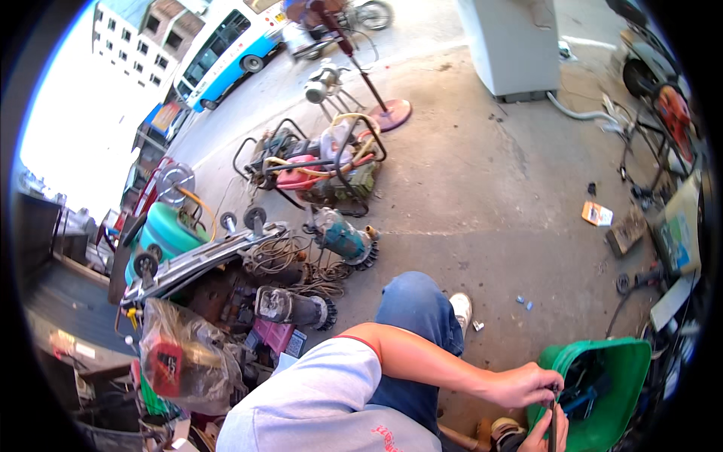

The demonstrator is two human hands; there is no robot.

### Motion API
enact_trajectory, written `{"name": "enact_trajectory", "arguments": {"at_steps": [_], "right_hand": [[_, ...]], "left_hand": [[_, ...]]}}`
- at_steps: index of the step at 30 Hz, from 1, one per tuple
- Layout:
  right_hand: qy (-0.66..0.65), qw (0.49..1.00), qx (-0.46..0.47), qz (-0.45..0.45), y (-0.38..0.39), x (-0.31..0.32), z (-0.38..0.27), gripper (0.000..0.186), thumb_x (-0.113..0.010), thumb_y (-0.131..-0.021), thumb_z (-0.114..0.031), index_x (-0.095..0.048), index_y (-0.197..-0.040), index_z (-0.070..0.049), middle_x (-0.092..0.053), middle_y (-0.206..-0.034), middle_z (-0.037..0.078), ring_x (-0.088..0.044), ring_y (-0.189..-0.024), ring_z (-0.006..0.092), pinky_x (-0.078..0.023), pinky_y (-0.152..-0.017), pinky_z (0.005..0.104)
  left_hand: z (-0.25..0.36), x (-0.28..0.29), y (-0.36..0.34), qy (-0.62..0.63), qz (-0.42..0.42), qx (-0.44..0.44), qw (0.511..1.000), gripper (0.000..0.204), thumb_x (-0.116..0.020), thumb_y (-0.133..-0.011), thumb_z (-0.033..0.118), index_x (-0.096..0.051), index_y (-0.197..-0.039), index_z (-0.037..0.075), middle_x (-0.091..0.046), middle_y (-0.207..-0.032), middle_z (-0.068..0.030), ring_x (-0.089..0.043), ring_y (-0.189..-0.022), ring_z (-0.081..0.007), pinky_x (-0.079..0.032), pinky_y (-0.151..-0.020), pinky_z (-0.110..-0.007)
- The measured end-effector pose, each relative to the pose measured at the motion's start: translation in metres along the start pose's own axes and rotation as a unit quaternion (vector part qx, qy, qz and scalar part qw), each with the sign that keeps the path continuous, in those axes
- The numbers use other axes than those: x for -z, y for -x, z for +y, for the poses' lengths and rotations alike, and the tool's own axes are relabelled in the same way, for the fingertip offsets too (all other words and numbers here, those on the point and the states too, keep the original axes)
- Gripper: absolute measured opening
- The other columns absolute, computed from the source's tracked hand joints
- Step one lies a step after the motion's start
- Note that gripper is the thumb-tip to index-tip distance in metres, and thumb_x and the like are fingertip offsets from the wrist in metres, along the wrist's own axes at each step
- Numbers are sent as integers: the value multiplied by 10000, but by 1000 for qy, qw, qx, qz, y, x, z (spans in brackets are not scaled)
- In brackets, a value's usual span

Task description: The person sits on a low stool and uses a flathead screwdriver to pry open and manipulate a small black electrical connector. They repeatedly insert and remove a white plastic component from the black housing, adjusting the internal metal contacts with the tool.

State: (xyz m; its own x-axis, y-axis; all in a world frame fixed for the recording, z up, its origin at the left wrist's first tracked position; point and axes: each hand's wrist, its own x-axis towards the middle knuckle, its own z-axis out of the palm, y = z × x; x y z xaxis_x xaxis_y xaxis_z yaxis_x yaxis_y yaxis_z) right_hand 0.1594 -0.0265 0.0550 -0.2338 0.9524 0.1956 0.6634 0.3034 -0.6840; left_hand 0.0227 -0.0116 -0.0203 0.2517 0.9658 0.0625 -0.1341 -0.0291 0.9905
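1. Head view: the left hand (527, 386) pinches a small dark piece (556, 389) with its fingertips. It is too small to tell if it is part of the bar below.
2. The right hand (538, 437) is at the bottom edge, just below the left one. Its fingers close around a thin dark bar (554, 431), which stands nearly straight up in the picture. The two hands are close together.
3. Both hands are right by the left side of a big green bin (626, 377). Dark things and something blue (581, 398) are inside it.
4. The person's knee in blue jeans (413, 305) sticks out, with a pale shoe (461, 310) beside it.
5. On the ground to the left are a teal machine (343, 235) and a gray machine (290, 306), near some messy rope.
6. Farther up is a machine in a black frame (343, 162).
7. On the right, an orange and white box (596, 213) lies near a brown block (626, 231).
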Motion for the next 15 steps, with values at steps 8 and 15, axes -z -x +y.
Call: {"name": "enact_trajectory", "arguments": {"at_steps": [8,15], "right_hand": [[-1,999,33,23,-6,2,-16,126,-678,-839,-117,-702,-906,-12,-694,-852,120,-663,-742,259,-530,-669,348],[34,999,24,13,-11,2,-14,111,-678,-838,-127,-698,-876,-25,-682,-832,118,-655,-727,266,-521,-648,355]], "left_hand": [[10,-3,3,36,47,-38,998,151,-509,-902,27,-517,-1030,-53,-634,-743,-141,-662,-703,-205,-530,-664,-320],[7,-2,-2,17,38,-31,999,166,-522,-890,26,-528,-1036,-51,-632,-737,-155,-661,-697,-229,-524,-659,-328]]}}
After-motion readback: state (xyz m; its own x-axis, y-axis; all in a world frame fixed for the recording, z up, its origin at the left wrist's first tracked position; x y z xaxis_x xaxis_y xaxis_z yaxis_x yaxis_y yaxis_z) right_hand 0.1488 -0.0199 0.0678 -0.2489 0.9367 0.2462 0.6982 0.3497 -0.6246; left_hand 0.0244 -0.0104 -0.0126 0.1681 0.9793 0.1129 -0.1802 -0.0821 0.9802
